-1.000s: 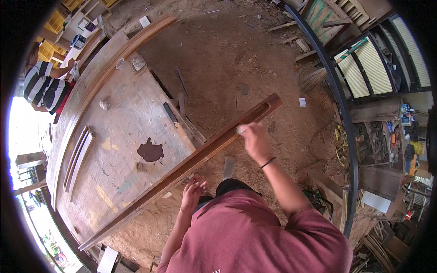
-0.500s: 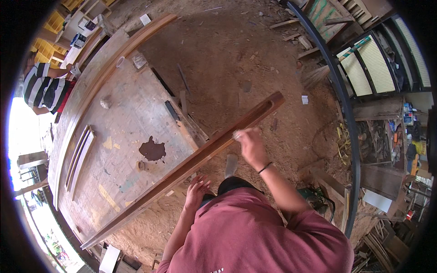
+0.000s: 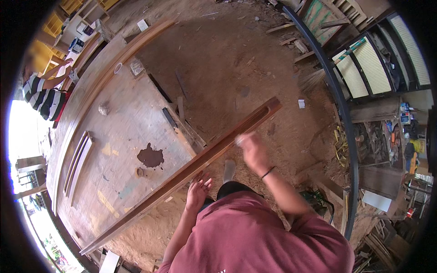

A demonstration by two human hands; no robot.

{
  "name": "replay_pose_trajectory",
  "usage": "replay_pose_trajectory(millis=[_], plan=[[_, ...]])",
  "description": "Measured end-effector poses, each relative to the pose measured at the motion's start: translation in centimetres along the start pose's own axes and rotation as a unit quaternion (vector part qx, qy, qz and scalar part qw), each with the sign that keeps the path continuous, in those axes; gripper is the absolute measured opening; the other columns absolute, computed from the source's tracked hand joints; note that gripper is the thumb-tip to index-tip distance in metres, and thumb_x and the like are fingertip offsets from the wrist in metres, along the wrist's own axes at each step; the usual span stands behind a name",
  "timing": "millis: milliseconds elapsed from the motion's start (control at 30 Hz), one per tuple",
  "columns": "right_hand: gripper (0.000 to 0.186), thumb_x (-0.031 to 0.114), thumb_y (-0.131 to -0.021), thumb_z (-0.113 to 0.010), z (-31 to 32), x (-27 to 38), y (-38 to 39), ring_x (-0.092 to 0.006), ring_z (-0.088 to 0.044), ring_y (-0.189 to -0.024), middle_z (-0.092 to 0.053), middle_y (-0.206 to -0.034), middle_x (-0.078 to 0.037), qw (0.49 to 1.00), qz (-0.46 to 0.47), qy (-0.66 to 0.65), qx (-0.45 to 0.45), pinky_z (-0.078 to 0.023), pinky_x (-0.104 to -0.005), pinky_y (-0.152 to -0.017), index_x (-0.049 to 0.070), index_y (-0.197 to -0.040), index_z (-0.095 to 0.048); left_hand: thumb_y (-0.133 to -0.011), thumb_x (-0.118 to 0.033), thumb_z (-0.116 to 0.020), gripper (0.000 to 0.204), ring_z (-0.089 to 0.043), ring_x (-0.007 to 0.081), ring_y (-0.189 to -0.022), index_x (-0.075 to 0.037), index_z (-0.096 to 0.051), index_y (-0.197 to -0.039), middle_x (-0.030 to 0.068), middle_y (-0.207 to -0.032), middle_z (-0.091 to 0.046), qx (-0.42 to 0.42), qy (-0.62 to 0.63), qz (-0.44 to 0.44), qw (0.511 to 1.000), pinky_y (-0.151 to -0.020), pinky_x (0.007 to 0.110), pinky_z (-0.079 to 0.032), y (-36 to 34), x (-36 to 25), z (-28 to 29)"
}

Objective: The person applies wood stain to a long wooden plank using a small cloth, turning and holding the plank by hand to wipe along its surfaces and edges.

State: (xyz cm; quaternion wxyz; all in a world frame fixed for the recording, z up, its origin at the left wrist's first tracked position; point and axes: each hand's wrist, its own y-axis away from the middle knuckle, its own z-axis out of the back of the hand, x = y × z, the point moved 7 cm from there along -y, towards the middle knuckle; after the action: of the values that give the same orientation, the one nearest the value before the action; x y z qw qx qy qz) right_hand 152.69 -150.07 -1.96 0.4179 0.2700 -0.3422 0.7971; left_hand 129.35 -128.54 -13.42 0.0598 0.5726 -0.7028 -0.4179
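A long reddish-brown wooden beam (image 3: pixel 217 148) with a groove along it lies slantwise over the near edge of the worktable (image 3: pixel 132 154), its right end reaching past the table. Blurred by motion, my right hand (image 3: pixel 256 154) is closed beside the beam's right part. A small pale thing shows at its fingertips, too smeared to name. My left hand (image 3: pixel 198 193) hangs near my body, just short of the beam, with loosely bent fingers apart and nothing in them. On the table are a dark brown spill (image 3: pixel 150 156), a small round cup (image 3: pixel 139 172) and a crumpled pale lump (image 3: pixel 104 109).
Thin curved strips (image 3: pixel 78 166) and a long brown moulding (image 3: pixel 102 75) lie on the table's left side. A person in a striped shirt (image 3: pixel 44 98) works at the far left. A dark curved bar (image 3: pixel 342 102) and shelves with tools (image 3: pixel 378 136) stand to the right.
My right hand has shifted slightly down and right beside the beam. My left hand stays about where it was. The striped-shirt person's arms have moved toward the cans on the far bench.
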Motion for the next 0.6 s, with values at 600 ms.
replay_pose_trajectory(millis=[600], plan=[[0.02,0.006,-0.095,-0.065,9.0,-11.8,-7.9,-0.0405,-0.059,-0.106,-0.066,-0.109,-0.018,0.98,-0.095,0.15,-0.089,-0.048,-0.0522,-0.097,0.006,-0.115,-0.064,-0.106,-0.01,-0.048,0.052,-0.06,0.0268,-0.131,-0.009,-0.036,-0.156,0.0157,-0.157,-0.047,-0.027,0.004,-0.027,0.999,-0.106,0.04,-0.05,-0.1,-1.0,-1.1]])
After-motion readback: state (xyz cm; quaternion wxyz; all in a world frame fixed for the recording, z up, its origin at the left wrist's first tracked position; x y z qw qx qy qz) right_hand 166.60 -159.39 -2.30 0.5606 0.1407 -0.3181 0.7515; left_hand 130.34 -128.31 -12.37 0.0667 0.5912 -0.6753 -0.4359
